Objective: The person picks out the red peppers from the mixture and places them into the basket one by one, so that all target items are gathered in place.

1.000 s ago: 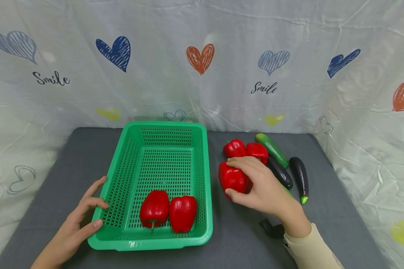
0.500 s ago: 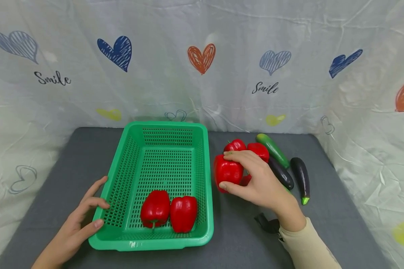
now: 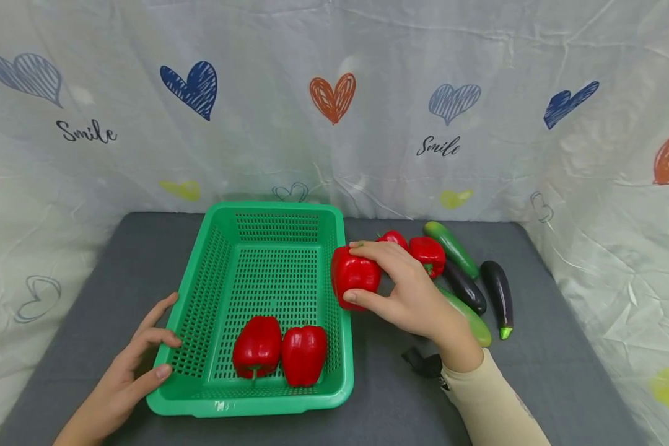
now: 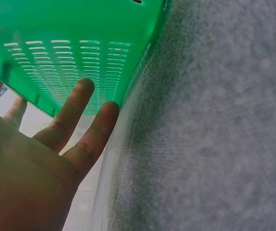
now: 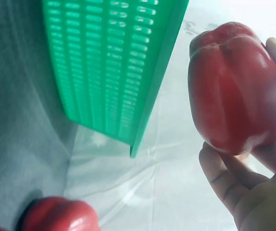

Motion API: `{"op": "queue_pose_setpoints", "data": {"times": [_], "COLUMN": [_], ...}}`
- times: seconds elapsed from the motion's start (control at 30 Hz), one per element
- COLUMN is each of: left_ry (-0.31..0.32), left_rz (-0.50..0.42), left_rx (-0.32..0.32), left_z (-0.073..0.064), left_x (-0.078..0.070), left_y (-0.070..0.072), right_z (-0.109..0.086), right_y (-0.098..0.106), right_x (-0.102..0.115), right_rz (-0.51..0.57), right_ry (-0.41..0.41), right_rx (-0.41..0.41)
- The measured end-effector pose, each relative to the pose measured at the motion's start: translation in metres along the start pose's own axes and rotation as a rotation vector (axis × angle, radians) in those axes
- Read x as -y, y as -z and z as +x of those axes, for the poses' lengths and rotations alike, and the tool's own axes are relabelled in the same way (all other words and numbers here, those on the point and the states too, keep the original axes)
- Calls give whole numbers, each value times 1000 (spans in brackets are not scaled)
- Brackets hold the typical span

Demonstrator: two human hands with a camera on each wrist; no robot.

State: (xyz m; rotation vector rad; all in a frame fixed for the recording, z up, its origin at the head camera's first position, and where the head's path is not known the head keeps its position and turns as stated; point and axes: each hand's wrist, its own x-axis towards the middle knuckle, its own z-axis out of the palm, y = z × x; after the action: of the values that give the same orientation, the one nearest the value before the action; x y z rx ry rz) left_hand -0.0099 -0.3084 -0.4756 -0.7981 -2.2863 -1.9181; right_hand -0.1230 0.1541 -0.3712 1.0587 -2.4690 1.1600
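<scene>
My right hand (image 3: 407,288) holds a red bell pepper (image 3: 352,279) between thumb and fingers, over the right rim of the green basket (image 3: 273,406). In the right wrist view this bell pepper (image 5: 234,91) is up beside the basket's outer wall (image 5: 104,72), with the fingers (image 5: 224,180) around its underside and side. My left hand (image 3: 125,371) rests at the basket's left rim, index finger and thumb reaching over it. In the left wrist view two straight fingers (image 4: 97,134) lie along the outer wall. Two red bell peppers (image 3: 256,347) lie inside at the near end.
Right of the basket, on the grey cloth (image 3: 546,378), lie more red bell peppers (image 3: 427,253), a dark green cucumber (image 3: 451,248), a lighter green vegetable (image 3: 468,316) and two eggplants (image 3: 497,294). A black strap (image 3: 420,362) hangs by the right wrist. A heart-printed curtain (image 3: 390,167) stands behind.
My right hand has carried the red bell pepper left and up, from the vegetable group to the basket's right rim, uncovering the lighter green vegetable. My left hand has stayed in place.
</scene>
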Motion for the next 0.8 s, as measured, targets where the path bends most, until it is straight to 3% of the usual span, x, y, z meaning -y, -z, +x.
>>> {"op": "queue_pose_setpoints", "data": {"times": [0.27,0.5,0.8], "left_ry": [3,-53,-37], "left_rz": [6,-48,-50], "left_rx": [-5,20,20], "left_z": [0,1,0], "left_x": [0,5,4], "left_y": [0,0,2], "right_z": [13,19,26], "right_y": [-12,-19,-29], "right_x": [1,-1,0], "right_rz": [25,37,81], "right_ry": [-8,-15,-32], "right_rx": [29,45,86]}}
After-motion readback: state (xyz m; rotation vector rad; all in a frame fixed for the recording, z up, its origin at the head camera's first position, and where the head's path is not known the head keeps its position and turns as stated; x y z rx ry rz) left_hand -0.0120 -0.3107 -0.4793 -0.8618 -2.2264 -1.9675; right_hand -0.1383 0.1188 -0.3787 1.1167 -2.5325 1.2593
